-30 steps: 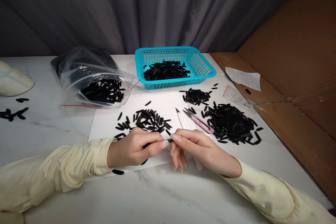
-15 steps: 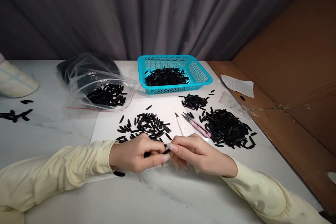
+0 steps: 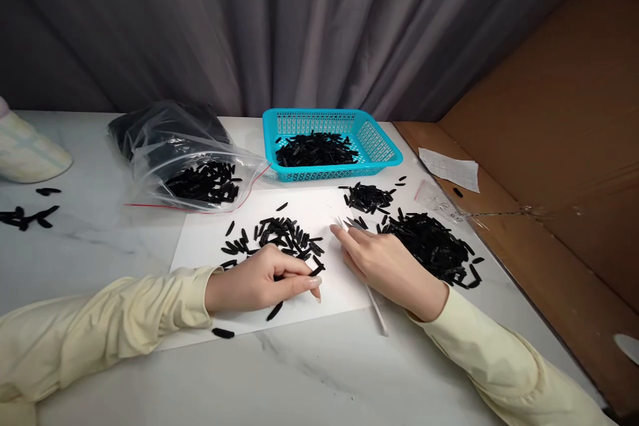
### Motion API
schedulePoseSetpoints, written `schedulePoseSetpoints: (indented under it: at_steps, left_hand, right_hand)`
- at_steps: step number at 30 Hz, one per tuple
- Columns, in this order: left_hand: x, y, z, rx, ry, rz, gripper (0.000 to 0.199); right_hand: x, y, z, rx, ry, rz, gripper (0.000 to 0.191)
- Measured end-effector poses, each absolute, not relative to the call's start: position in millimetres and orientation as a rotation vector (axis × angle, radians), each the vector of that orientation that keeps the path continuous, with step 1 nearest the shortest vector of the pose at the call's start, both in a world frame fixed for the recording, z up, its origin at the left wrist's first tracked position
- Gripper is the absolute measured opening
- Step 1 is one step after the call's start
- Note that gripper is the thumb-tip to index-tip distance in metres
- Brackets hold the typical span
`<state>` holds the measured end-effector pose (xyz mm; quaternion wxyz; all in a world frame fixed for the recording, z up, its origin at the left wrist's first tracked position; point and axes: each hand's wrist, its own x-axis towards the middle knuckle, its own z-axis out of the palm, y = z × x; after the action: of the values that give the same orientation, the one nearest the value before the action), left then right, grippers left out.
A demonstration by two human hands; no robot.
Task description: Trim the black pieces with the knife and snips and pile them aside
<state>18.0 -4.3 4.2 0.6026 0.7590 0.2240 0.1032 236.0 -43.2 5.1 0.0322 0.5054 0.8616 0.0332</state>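
My left hand (image 3: pixel 264 279) is closed over the white sheet (image 3: pixel 344 286), a small black strip (image 3: pixel 317 269) pinched between thumb and forefinger. Beneath its palm and fingers lie more black strips (image 3: pixel 284 233), partly hidden. My right hand (image 3: pixel 384 263) is palm down, its fingers closing on a slim white pointed tool (image 3: pixel 377 311). That tool's middle is covered by the hand, while its lower end sticks out towards me. The dark blades of thread snips (image 3: pixel 356 223) show just beyond the right fingers; the pink handles are hidden.
A blue basket (image 3: pixel 329 173) holding black strips stands at the back. Left of it sits an open zip bag (image 3: pixel 150 173) of strips. Two heaps lie right of the sheet: a small one (image 3: pixel 369 197) and a larger one (image 3: pixel 434 246). A brown board (image 3: pixel 549 113) borders the right side.
My right hand has left the left hand and moved up and right onto the white tool. The left hand still pinches a strip, and a loose strip now shows below it.
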Motion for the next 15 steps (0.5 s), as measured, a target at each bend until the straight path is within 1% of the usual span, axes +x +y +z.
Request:
schedulePoseSetpoints:
  at_steps: [3, 6, 7, 8, 9, 10, 11, 13, 14, 15]
  left_hand:
    - [18.1, -3.9, 5.6, 1.596, 0.555, 0.226, 0.034]
    - [17.6, -2.5, 3.1, 1.341, 0.578, 0.221, 0.036]
    - [17.4, -1.7, 1.9, 1.265, 0.57, 0.219, 0.036]
    - [17.2, -0.9, 0.8, 1.204, 0.56, 0.221, 0.035]
    - [17.0, 0.1, 0.0, 1.156, 0.551, 0.223, 0.034]
    - [16.9, 1.0, -0.3, 1.119, 0.546, 0.228, 0.033]
    - [16.8, 2.0, -0.3, 1.088, 0.547, 0.233, 0.031]
    - [16.7, 3.7, 0.6, 1.039, 0.558, 0.241, 0.029]
    - [16.6, 4.4, 1.2, 1.02, 0.565, 0.241, 0.028]
    - [16.5, 5.0, 1.8, 1.005, 0.565, 0.238, 0.028]
  right_hand:
    - [243.5, -41.6, 12.2, 1.737, 2.859, -0.292, 0.026]
    - [251.6, -39.6, 22.8, 1.989, 3.0, -0.698, 0.026]
    - [254.0, -39.0, 26.0, 2.023, 3.023, -0.781, 0.027]
    - [256.4, -38.4, 28.4, 2.036, 3.063, -0.783, 0.027]
    - [258.8, -37.5, 29.9, 2.04, 3.126, -0.684, 0.028]
    - [261.0, -36.5, 30.3, 2.043, 3.197, -0.482, 0.027]
    - [263.1, -35.4, 29.8, 2.052, 3.244, -0.206, 0.026]
    - [266.2, -33.0, 27.0, 2.082, 3.22, 0.353, 0.017]
    - [266.8, -32.1, 25.4, 2.105, 3.175, 0.529, 0.01]
    - [266.6, -31.5, 24.0, 2.144, 3.133, 0.606, 0.005]
